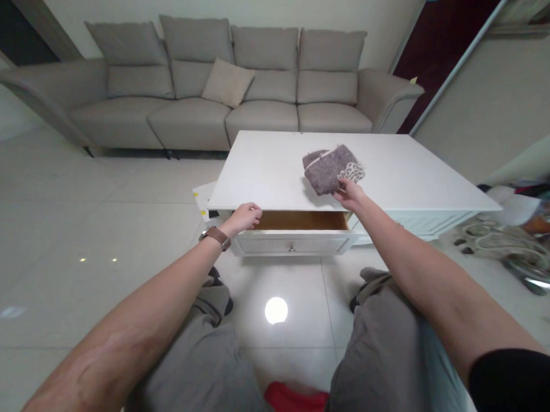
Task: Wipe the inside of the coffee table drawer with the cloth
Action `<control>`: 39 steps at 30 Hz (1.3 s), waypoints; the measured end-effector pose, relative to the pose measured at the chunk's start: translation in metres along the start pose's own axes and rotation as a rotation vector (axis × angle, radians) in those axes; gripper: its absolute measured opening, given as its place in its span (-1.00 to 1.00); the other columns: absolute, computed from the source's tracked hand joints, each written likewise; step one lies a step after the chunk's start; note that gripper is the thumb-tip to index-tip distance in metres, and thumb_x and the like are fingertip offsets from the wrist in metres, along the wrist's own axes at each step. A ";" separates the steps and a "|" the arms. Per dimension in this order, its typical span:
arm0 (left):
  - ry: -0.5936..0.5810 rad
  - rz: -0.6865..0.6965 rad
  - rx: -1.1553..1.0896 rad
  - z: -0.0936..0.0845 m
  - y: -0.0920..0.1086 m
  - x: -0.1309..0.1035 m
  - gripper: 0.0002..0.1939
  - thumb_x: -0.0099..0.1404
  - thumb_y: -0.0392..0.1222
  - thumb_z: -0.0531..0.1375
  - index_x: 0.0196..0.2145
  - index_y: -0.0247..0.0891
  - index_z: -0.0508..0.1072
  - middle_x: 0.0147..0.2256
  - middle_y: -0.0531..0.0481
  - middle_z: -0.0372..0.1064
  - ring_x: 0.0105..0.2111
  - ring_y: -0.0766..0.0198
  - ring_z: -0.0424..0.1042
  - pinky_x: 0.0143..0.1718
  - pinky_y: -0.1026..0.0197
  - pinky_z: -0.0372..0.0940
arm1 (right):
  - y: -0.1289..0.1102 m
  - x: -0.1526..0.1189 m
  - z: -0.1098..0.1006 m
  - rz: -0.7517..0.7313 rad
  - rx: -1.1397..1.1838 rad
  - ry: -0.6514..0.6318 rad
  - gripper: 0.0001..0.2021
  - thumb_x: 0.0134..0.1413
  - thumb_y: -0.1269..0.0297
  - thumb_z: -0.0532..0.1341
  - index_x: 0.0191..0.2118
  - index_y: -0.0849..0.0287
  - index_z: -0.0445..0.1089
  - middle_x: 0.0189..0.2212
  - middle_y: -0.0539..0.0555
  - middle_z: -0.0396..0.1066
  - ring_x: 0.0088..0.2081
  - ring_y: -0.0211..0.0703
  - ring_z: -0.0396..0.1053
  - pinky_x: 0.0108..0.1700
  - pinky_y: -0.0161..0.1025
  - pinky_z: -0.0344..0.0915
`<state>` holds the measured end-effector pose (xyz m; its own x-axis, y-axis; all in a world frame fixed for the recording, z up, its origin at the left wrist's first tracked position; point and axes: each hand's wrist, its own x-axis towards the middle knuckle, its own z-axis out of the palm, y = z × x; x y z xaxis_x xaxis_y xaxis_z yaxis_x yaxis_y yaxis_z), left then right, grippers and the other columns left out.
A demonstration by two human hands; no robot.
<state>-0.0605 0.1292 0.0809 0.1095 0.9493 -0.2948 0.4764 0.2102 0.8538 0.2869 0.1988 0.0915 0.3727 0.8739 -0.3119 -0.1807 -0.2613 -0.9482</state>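
Observation:
My right hand (348, 195) grips the lower right corner of a purple-grey fabric pouch (324, 172) with a pale trim line and a white lacy patch. The pouch is held over the white coffee table (268, 170), tilted; I cannot tell whether it touches the top. Below the tabletop a drawer (290, 245) with a small knob is pulled out, its wooden inside partly visible. Over the drawer's left end is my left hand (247, 217), fingers curled together with nothing visible in them. A brown-strapped watch (216, 237) is on that wrist.
A long grey sofa (262, 115) with a beige cushion (228, 83) stands behind the table. At the right, assorted items (544, 218) lie piled near the wall. A red object (296, 402) is on the tiled floor between my legs. A white panel (203, 196) juts out left of the table.

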 end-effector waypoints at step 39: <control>0.011 0.128 0.909 0.014 -0.084 0.059 -0.51 0.21 -0.25 0.20 0.11 -0.38 0.37 0.15 -0.36 0.38 0.18 -0.04 0.36 0.17 0.08 0.27 | 0.102 -0.023 0.004 0.075 -1.369 -0.537 -0.27 0.09 0.09 0.33 0.30 0.18 0.09 0.38 0.36 -0.06 0.19 0.19 0.27 -0.18 -0.04 0.54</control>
<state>-0.0820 0.1646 -0.0145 0.2031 0.9557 -0.2132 0.9645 -0.1578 0.2118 0.2558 0.1535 0.0027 -0.0291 0.8052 -0.5923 0.9132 -0.2196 -0.3434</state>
